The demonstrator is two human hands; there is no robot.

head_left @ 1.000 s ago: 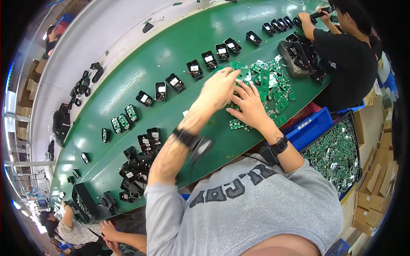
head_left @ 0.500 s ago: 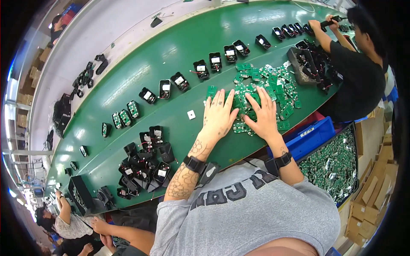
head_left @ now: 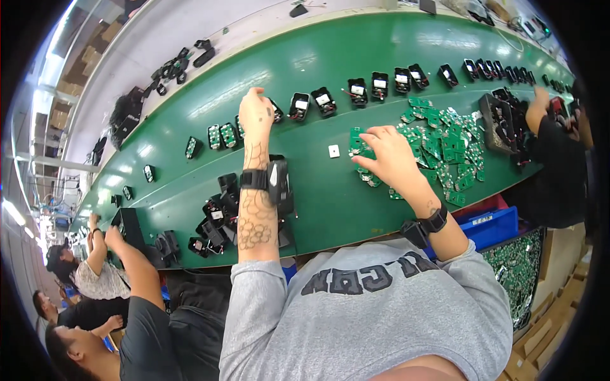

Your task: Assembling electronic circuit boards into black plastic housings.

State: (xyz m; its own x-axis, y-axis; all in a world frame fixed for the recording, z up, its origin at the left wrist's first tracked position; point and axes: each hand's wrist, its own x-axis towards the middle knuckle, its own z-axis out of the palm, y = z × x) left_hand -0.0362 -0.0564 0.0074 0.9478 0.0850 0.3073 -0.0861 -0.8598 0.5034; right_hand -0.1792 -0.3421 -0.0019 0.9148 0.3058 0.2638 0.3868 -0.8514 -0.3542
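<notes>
My left hand (head_left: pixel 257 115) is stretched over the row of black plastic housings, beside one housing (head_left: pixel 277 112) that it partly covers. Its fingers bend away and their tips are hidden, so whether it holds anything does not show. My right hand (head_left: pixel 391 159) is at the left edge of a pile of green circuit boards (head_left: pixel 452 146), thumb and fingers apart. Its fingertips are over or against a circuit board (head_left: pixel 356 136) there. A small white square piece (head_left: pixel 333 151) lies on the green bench between my hands.
Housings filled with boards (head_left: pixel 227 135) stand left of my left hand. Below my left forearm is a heap of black housings (head_left: pixel 216 216). A grey bin (head_left: pixel 495 127), a blue crate (head_left: pixel 486 228) and a board-filled tray (head_left: pixel 516 273) are on the right. Co-workers sit at both sides.
My left hand has left the board pile and reached left to the housing row. My right hand has shifted to the pile's left edge. The view has turned, and more of the left-side co-worker shows.
</notes>
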